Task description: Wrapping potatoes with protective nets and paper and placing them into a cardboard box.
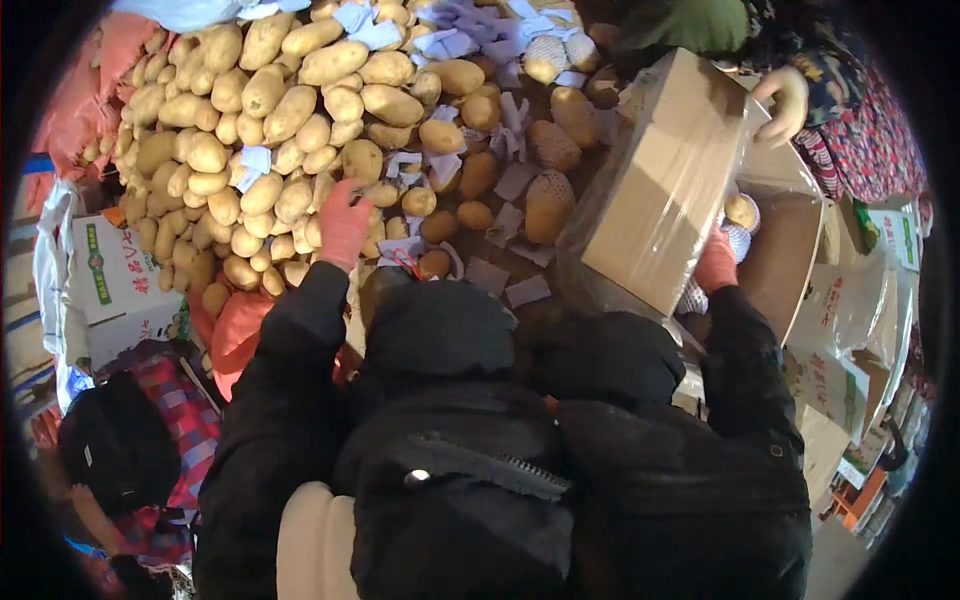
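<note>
My left hand (345, 225), in a pink-red glove, is over the near edge of a large potato heap (265, 130). Its fingers are curled together, with a small dark bit showing at their tips that I cannot make out. Inside an open cardboard carton (785, 270) on the right, my right hand (716, 262), gloved alike, is closed against a potato in a white foam net (738, 240); its fingertips are partly hidden. Another netted potato (742, 210) lies just beyond it. The carton's broad brown flap (655, 180), under clear film, stands to the left of this hand.
Another person's hand (785, 100) grips the carton's far edge. Netted potatoes (550, 205) and paper scraps (487, 275) lie between heap and carton. A white printed carton (120, 285) stands left, and more cartons (830, 385) stand right. Someone in checked clothing (185, 430) is at lower left.
</note>
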A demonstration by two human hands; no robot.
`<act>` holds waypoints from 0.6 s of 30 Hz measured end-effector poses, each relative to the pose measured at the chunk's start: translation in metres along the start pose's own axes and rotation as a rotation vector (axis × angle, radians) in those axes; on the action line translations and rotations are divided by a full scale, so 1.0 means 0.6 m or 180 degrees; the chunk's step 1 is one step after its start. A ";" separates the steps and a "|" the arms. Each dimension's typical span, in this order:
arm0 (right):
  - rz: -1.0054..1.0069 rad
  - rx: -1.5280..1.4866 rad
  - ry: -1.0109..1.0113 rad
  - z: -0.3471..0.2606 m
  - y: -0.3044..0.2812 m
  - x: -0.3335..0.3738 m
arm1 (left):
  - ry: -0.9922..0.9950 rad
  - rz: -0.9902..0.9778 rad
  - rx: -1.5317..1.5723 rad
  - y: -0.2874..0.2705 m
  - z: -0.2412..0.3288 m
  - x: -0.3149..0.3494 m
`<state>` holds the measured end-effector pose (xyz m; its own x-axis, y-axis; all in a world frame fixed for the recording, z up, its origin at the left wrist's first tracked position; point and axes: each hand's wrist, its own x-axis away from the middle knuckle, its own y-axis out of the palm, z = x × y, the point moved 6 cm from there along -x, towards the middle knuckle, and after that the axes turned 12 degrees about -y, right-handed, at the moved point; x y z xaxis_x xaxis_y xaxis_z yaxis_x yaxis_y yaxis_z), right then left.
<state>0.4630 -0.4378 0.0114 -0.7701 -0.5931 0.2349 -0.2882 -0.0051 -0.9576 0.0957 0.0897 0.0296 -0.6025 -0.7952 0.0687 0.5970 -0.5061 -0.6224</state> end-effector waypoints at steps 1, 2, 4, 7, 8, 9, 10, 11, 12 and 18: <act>0.0244 -0.0126 -0.0450 0.017 -0.010 -0.007 | 0.0112 -0.0062 -0.0317 0.021 -0.014 -0.012; 0.0464 -0.0213 -0.0885 0.038 -0.022 -0.008 | 0.0210 -0.0441 -0.0420 0.065 -0.018 -0.030; 0.1163 -0.0407 -0.0549 0.060 -0.058 -0.005 | 0.0927 -0.0861 -0.1162 0.152 0.002 -0.046; 0.1966 -0.0662 -0.0127 0.049 -0.158 0.014 | 0.1776 -0.0851 -0.2266 0.245 0.017 -0.050; 0.2081 -0.0722 -0.0185 -0.002 -0.194 0.015 | 0.1601 -0.0813 -0.2178 0.256 0.006 -0.057; 0.2208 -0.0791 -0.0254 -0.076 -0.234 0.017 | 0.1431 -0.0765 -0.2084 0.265 -0.004 -0.064; 0.2304 -0.0942 -0.0607 -0.139 -0.264 0.016 | 0.1071 -0.0742 -0.1649 0.262 -0.014 -0.080; 0.2405 -0.1097 -0.0943 -0.198 -0.285 0.020 | 0.0738 -0.0728 -0.1219 0.254 -0.021 -0.093; 0.2352 -0.1390 -0.1343 -0.249 -0.292 0.013 | 0.0805 -0.0743 -0.0542 0.226 -0.003 -0.095; 0.0748 -0.1814 -0.3076 -0.606 -0.243 -0.024 | 0.0327 -0.1105 0.0503 0.069 0.204 0.011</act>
<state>0.3092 -0.1356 0.2083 -0.1510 -0.9030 -0.4022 -0.6008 0.4069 -0.6881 0.1813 0.0228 0.0998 -0.8280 -0.5342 0.1706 0.4179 -0.7906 -0.4475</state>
